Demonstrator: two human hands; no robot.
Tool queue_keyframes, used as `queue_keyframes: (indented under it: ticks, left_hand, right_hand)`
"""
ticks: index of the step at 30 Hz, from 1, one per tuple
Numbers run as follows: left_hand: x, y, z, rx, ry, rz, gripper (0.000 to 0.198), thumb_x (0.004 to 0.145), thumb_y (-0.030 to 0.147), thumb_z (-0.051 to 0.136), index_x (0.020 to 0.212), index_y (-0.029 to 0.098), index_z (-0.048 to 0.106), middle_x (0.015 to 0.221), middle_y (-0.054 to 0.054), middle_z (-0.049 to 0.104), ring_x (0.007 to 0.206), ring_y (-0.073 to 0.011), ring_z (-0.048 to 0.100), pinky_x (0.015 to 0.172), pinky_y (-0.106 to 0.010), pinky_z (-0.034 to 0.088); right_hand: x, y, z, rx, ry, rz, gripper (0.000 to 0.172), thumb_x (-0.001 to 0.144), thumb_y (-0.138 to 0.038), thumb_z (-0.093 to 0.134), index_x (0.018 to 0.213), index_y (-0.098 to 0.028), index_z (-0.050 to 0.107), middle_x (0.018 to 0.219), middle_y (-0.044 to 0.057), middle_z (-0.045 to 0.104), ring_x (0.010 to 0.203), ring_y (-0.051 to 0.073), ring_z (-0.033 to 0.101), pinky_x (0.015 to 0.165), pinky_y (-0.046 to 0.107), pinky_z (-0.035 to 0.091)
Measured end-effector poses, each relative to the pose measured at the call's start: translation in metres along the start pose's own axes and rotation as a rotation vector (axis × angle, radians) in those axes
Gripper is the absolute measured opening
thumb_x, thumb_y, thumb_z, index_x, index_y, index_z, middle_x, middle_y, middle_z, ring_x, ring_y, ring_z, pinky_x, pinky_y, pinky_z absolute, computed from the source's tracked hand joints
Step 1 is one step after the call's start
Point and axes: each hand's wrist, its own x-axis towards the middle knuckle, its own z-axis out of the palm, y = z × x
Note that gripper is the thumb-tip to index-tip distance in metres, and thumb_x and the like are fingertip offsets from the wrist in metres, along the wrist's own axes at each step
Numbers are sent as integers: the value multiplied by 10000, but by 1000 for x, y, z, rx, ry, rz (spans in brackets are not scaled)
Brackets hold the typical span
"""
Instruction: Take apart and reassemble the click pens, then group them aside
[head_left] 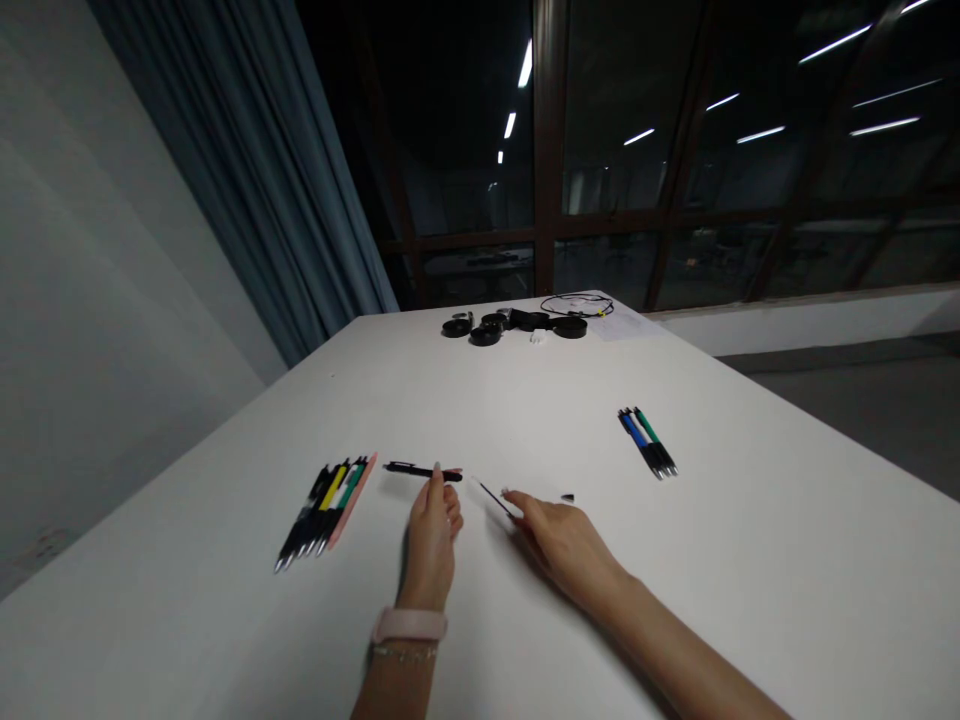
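My left hand [433, 535] pinches a black pen barrel [409, 468], which lies roughly level with its clip end pointing left. In my right hand [559, 535] is a thin dark pen refill [493, 495], held between the fingertips and slanting up and left. The refill's pale end is apart from the barrel's right end, a short way off. On the table beyond my right hand rests a small dark pen tip [568, 497]. Left of my left hand lies a row of several pens [330, 508] in black, yellow, white, green and pink.
A second group of several pens [646, 440], with blue, white and green barrels, lies to the right on the white table [480, 400]. Black round items [486, 335], a coiled black cable [577, 305] and paper [622, 327] are at the far end. A blue curtain [277, 150] hangs at the left.
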Motion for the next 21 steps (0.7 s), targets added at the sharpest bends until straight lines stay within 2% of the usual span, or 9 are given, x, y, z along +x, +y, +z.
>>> queue_keyframes:
  ticks: [5,10,15,21]
  left_hand:
    - [1,0,-1,-12,13,7,542,621,627,771,781,162,542,521,127,317,409,-17,222,364,-140,147]
    - [2,0,-1,-8,20,12,551,595,641,777,719,180,503,508,129,314,401,-16,218,362,-139,143]
    - [2,1,0,14,38,7,559,592,659,766,704,184,494,508,127,314,399,-17,220,368,-143,130]
    - [0,1,0,29,35,0,562,581,640,782,676,190,459,518,125,323,407,-17,230,370,-142,145]
  right_hand:
    - [-2,1,1,140,15,114,347,961,-145,440,1305,-171,477,1073,97,736,888,194,710,742,275,493]
    - [-2,3,-8,155,-20,229,268,958,-169,493,1216,-169,564,1066,91,725,888,195,701,758,271,487]
    - [-2,3,-22,34,-97,279,176,955,-179,526,1058,-176,669,1017,80,699,872,193,696,733,252,473]
    - [-1,-1,-23,-159,-150,257,249,973,-139,469,887,-153,702,920,74,680,745,177,692,642,245,450]
